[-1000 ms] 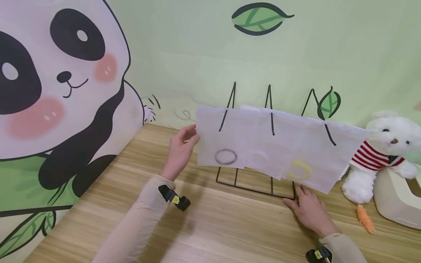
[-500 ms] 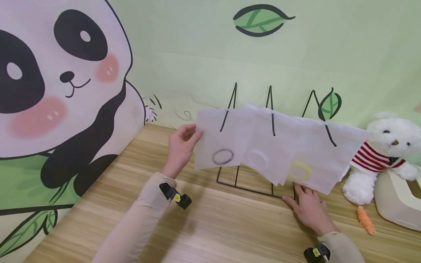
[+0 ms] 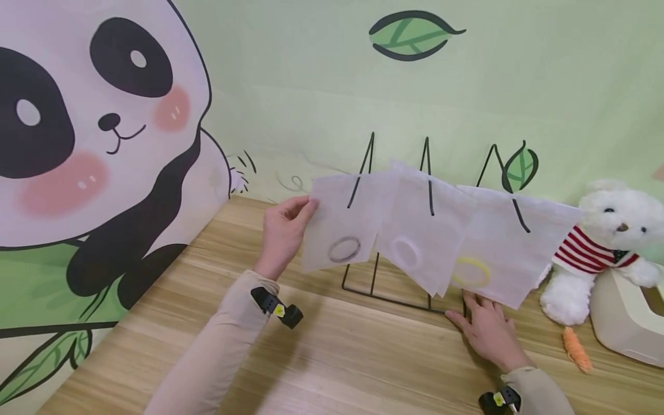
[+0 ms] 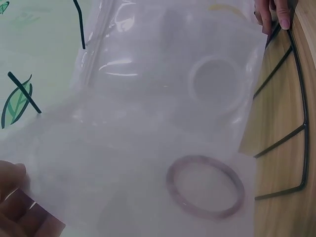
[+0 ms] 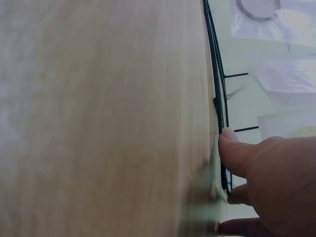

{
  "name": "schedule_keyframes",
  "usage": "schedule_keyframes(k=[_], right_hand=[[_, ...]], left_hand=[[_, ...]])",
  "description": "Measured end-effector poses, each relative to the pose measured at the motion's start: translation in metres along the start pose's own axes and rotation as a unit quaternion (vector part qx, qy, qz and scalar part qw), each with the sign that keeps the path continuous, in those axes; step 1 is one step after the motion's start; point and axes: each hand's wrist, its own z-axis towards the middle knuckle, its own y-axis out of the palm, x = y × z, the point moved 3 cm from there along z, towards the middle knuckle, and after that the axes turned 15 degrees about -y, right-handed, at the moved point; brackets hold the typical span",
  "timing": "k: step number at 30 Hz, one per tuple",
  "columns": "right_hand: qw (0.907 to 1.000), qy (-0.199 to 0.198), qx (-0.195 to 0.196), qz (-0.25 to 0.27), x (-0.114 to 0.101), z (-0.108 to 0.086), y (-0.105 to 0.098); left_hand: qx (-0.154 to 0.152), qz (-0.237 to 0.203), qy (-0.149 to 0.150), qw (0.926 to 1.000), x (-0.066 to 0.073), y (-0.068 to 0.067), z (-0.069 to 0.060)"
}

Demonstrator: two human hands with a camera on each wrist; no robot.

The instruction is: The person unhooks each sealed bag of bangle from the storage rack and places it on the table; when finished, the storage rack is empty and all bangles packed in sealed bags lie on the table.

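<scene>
Three frosted zip bags hang on the prongs of a black wire rack (image 3: pixel 394 301). At the left edge of the leftmost bag (image 3: pixel 337 219), my left hand (image 3: pixel 284 233) pinches the plastic between thumb and fingers. A pale purple bangle (image 4: pixel 205 187) lies inside that bag. The middle bag (image 3: pixel 422 230) contains a whitish bangle (image 4: pixel 216 86), and the right bag (image 3: pixel 519 248) a yellow bangle (image 3: pixel 471 271). Down at the rack's front right corner, my right hand (image 3: pixel 490 333) holds the base, its thumb (image 5: pixel 237 150) on the black rod.
To the right, a white teddy bear (image 3: pixel 568 294) in a striped shirt leans by a beige box (image 3: pixel 622 323). An orange yarn-like piece (image 3: pixel 577 350) lies before it. Behind the wooden table (image 3: pixel 363 357) hangs a green backdrop (image 3: pixel 290 86) with a panda.
My left hand has closed on the leftmost bag's edge and drawn it slightly left, so the bag tilts and parts from the middle one. The right hand stays at the rack's corner.
</scene>
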Motion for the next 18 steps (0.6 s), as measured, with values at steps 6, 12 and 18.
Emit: schedule_keyframes(k=[6, 12, 18], right_hand=[[1.0000, 0.004, -0.003, 0.003, 0.000, -0.001, 0.001], [0.9999, 0.002, 0.013, 0.003, 0.000, 0.000, 0.000], [0.9998, 0.003, 0.018, 0.002, -0.001, -0.001, 0.000]], left_hand=[[0.009, -0.002, 0.001, 1.0000, 0.006, -0.003, -0.003], [0.011, -0.006, -0.002, 0.9999, 0.008, -0.007, -0.005], [0.008, -0.002, -0.013, 0.9999, 0.020, -0.011, -0.019]])
